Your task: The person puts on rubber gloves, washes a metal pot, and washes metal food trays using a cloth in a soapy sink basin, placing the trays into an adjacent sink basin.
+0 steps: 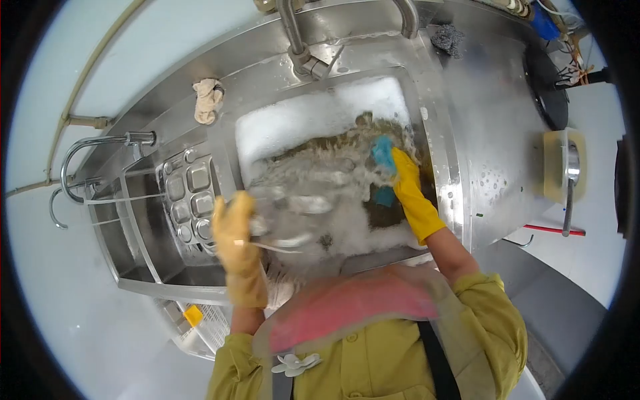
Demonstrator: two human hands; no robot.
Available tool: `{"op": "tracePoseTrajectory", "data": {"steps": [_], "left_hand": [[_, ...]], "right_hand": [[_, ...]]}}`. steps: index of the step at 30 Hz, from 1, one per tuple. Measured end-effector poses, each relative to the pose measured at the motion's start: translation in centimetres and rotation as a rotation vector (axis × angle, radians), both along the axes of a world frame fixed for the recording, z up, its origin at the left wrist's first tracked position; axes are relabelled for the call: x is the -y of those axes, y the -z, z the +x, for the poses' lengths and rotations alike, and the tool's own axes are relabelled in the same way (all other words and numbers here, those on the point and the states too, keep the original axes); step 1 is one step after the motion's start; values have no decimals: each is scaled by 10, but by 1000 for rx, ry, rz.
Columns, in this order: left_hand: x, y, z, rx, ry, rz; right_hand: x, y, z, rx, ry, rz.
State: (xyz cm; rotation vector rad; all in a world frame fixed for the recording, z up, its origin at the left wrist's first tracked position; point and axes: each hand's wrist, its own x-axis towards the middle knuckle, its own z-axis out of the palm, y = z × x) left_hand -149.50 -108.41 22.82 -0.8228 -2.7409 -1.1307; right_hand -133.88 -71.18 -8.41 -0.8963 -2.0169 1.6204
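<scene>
My left hand (237, 250), in a yellow rubber glove, is blurred by motion at the left edge of the middle sink. It grips the near left side of a shiny metal compartment tray (310, 204), which is also smeared by motion over the foamy water. My right hand (415, 193), gloved in brighter yellow, is closed on a blue scrubbing cloth (383, 155) at the right side of this sink. A second bit of blue (384, 196) shows just below it; whether it is part of the cloth I cannot tell.
White suds (320, 110) float in the sink beneath a faucet (312, 65). Several compartment trays (190, 193) stand in the left basin. A beige rag (207, 101) lies on the ledge, a steel scrubber (447, 40) at the back right. A yellowish container (555, 167) holds a ladle.
</scene>
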Motion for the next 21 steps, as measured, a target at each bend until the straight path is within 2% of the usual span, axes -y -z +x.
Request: {"op": "tracePoseTrajectory", "data": {"steps": [1, 2, 3, 4, 5, 6, 8, 10, 13, 14, 15, 16, 18, 19, 20, 21], "left_hand": [[3, -17, 4, 85, -264, 118], [20, -25, 4, 10, -362, 157], [27, -29, 0, 51, -582, 458], [73, -14, -15, -49, -675, 415], [99, -30, -23, -18, -1056, -59], [104, -46, -28, 17, -1148, -31], [158, -33, -36, -83, -1256, -257], [197, -18, -42, -68, -1261, -315], [181, 10, -43, -353, -972, -367], [113, 1, -39, -197, -861, -142], [29, -16, -25, 168, -846, 344], [33, 33, -20, 316, -574, 604], [-20, 48, -23, 483, -197, -195], [-49, 76, -27, 602, -98, -145], [-59, 119, -20, 553, -163, -194], [-70, 160, -13, 509, -229, -242]], "right_hand": [[4, -8, 2, -29, -6, 24], [7, -7, 7, -58, -12, 47], [4, -6, 13, -34, -67, 268], [1, 0, 21, -6, -122, 487], [2, -2, 29, 58, -121, 548], [5, -7, 34, 121, -120, 606], [10, 7, 38, 153, -103, 613], [8, 47, 39, 101, -64, 524], [25, 5, -3, -224, 388, -466], [27, -10, -12, -328, 526, -794], [27, -18, -15, -294, 452, -779], [28, -23, -18, -260, 375, -765], [31, -31, -22, -198, 225, -738], [32, -36, -22, -167, 153, -724], [32, -41, -22, -136, 83, -708], [32, -49, -18, -78, -31, -233]]}}
